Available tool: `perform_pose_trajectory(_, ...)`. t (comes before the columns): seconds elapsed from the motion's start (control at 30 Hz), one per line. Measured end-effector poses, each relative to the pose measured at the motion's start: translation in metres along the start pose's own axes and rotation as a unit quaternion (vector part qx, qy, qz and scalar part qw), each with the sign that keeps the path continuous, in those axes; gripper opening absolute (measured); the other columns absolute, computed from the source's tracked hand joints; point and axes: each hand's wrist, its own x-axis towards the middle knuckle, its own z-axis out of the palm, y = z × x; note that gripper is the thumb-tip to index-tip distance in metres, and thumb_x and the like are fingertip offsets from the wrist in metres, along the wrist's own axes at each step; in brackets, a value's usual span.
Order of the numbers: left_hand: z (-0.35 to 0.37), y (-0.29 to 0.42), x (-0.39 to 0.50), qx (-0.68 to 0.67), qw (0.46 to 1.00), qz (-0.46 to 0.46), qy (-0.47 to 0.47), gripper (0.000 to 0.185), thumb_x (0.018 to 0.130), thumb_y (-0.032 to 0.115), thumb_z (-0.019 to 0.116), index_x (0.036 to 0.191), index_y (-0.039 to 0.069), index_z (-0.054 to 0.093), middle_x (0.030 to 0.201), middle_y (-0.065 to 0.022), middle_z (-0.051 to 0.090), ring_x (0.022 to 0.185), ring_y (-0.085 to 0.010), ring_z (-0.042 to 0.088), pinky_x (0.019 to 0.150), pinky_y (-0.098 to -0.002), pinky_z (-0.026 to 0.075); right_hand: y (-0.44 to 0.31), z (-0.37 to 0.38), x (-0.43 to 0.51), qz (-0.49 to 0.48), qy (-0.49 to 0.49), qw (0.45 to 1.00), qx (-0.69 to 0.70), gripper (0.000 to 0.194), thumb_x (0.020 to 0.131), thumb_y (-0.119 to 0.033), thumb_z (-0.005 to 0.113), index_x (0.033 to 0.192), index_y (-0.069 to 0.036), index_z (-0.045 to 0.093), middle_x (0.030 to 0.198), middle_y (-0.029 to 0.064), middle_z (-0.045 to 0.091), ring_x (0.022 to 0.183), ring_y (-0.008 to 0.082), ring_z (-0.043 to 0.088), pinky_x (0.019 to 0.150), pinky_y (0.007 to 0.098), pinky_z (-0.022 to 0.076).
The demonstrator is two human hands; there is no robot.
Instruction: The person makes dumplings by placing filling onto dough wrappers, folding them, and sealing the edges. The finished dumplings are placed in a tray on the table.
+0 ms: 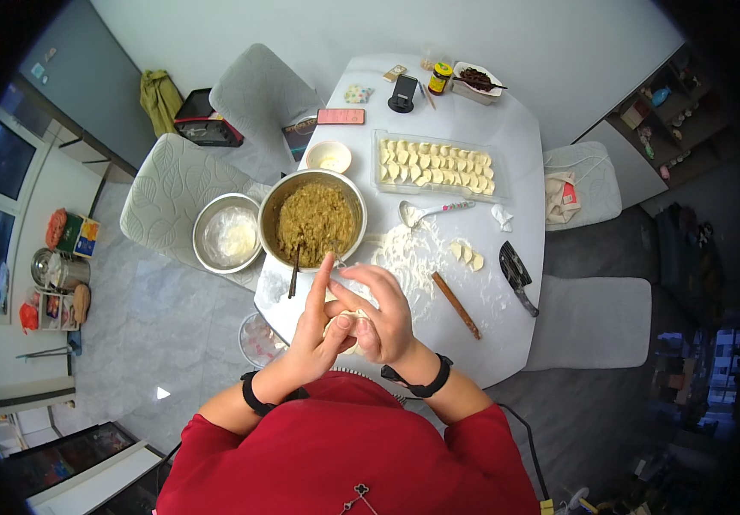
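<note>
My left hand [321,328] and my right hand [382,312] meet above the table's near edge, both thumbs pressing on a piece of pale dough [352,331] between them. Just beyond my hands stands a steel bowl of greenish-brown filling [315,219], with dark chopsticks [294,273] leaning in it. A clear tray [505,183] holds rows of folded dumplings [434,168]. Several more dumplings [467,255] lie on the floured tabletop, near a wooden rolling pin [456,306]. A spoon [437,209] with a patterned handle rests on scattered flour [408,251].
At the left, a steel bowl with white dough in plastic [228,235] stands over a chair. A black-bladed knife [518,277] lies near the right edge. Farther back are a small bowl [328,157], a phone [341,116], a jar [440,78] and a container of dark food [478,82].
</note>
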Motion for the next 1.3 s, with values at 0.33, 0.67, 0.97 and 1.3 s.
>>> perform_pose_trajectory(0.33, -0.008, 0.015, 0.001, 0.095, 0.992, 0.004, -0.078, 0.036, 0.107, 0.029, 0.045, 0.097, -0.001, 0.061, 0.069, -0.0087, 0.060, 0.057, -0.0200, 0.056, 0.056, -0.0317, 0.046, -0.005, -0.014, 0.010, 0.024, -0.095, 0.980, 0.174, 0.064, 0.092, -0.033, 0.048, 0.141, 0.007, 0.048, 0.111, 0.0240, 0.062, 0.098, 0.0395, 0.062, 0.087, 0.0435, 0.0514)
perform_pose_trajectory(0.67, 0.000, 0.021, -0.002, 0.172, 0.977, 0.107, -0.069, 0.023, 0.100, 0.007, 0.047, 0.081, 0.000, 0.058, 0.064, -0.0136, 0.058, 0.055, -0.0336, 0.058, 0.055, -0.0397, 0.047, -0.019, -0.005, -0.005, 0.030, -0.071, 0.982, 0.171, 0.043, 0.092, -0.022, 0.041, 0.119, 0.009, 0.055, 0.110, 0.0255, 0.065, 0.095, 0.0409, 0.066, 0.087, 0.0446, 0.0553)
perform_pose_trajectory(0.97, 0.007, 0.021, 0.005, 0.137, 0.981, 0.113, -0.074, 0.027, 0.100, 0.012, 0.045, 0.079, 0.001, 0.058, 0.064, -0.0128, 0.057, 0.055, -0.0325, 0.055, 0.054, -0.0404, 0.045, -0.029, -0.015, -0.003, 0.036, -0.040, 0.990, 0.129, 0.039, 0.096, -0.024, 0.042, 0.115, 0.007, 0.057, 0.103, 0.0239, 0.067, 0.090, 0.0388, 0.068, 0.080, 0.0416, 0.0573)
perform_pose_trajectory(1.3, 0.003, 0.028, 0.018, -0.044, 0.987, -0.082, -0.133, 0.044, 0.107, 0.039, 0.040, 0.107, -0.001, 0.058, 0.079, -0.0027, 0.059, 0.062, -0.0093, 0.052, 0.055, -0.0241, 0.042, -0.018, -0.035, 0.007, 0.183, -0.086, 0.935, 0.292, 0.050, 0.101, -0.029, 0.044, 0.134, 0.007, 0.053, 0.111, 0.0224, 0.068, 0.097, 0.0316, 0.069, 0.086, 0.0371, 0.0543)
